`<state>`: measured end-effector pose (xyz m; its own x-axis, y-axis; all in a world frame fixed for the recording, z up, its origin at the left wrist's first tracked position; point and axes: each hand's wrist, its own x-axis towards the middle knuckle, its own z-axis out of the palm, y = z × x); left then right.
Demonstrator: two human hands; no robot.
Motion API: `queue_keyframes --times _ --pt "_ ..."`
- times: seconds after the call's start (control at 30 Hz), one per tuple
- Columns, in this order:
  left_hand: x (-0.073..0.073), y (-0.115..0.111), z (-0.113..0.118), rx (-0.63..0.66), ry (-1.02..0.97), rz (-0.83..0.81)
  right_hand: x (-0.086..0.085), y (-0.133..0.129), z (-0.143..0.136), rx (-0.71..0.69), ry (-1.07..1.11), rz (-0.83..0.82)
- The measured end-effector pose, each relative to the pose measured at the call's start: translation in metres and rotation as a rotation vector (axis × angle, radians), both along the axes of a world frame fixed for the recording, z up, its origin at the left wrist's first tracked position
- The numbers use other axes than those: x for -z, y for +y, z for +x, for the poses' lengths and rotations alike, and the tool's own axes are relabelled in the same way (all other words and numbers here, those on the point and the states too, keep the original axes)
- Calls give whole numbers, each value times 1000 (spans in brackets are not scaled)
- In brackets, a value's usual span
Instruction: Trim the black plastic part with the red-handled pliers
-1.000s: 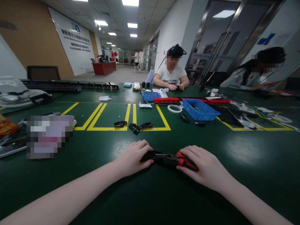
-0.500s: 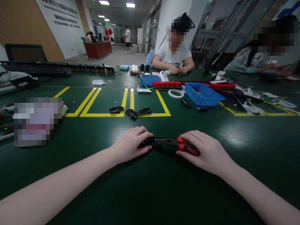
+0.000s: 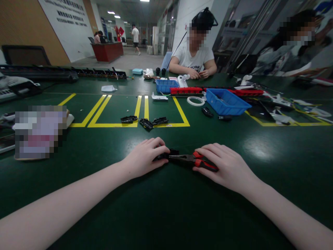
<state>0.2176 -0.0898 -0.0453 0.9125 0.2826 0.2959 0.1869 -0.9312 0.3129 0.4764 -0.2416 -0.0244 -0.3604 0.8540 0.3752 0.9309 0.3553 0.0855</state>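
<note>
My left hand (image 3: 147,155) is closed around a small black part (image 3: 173,152), which is mostly hidden by the fingers. Red-and-black long-nose pliers (image 3: 197,160) are gripped by the handles in my right hand (image 3: 225,161). Their metal jaws point left and meet the black part at my left fingertips; whether they pinch it is too small to tell. Beyond my hands, several similar black parts (image 3: 146,123) lie on the green table (image 3: 166,211), near the yellow tape lines.
Two blue bins (image 3: 225,104), a white ring (image 3: 195,101) and red strips (image 3: 186,91) stand farther back. A blurred object (image 3: 40,133) lies at left, cables and scraps at right. A person (image 3: 194,62) sits opposite, others at the right.
The pliers and my right hand have shifted slightly left, and the black part sits at a slightly different angle. The whole view has tilted a little. My left hand keeps its hold.
</note>
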Motion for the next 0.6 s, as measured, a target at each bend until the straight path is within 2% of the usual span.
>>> queue_keyframes --times 0.3,0.6 --pt "1 1 0 -5 8 2 5 -1 7 -11 39 -2" --pt "-1 1 0 2 13 -1 -4 0 4 9 49 -56"
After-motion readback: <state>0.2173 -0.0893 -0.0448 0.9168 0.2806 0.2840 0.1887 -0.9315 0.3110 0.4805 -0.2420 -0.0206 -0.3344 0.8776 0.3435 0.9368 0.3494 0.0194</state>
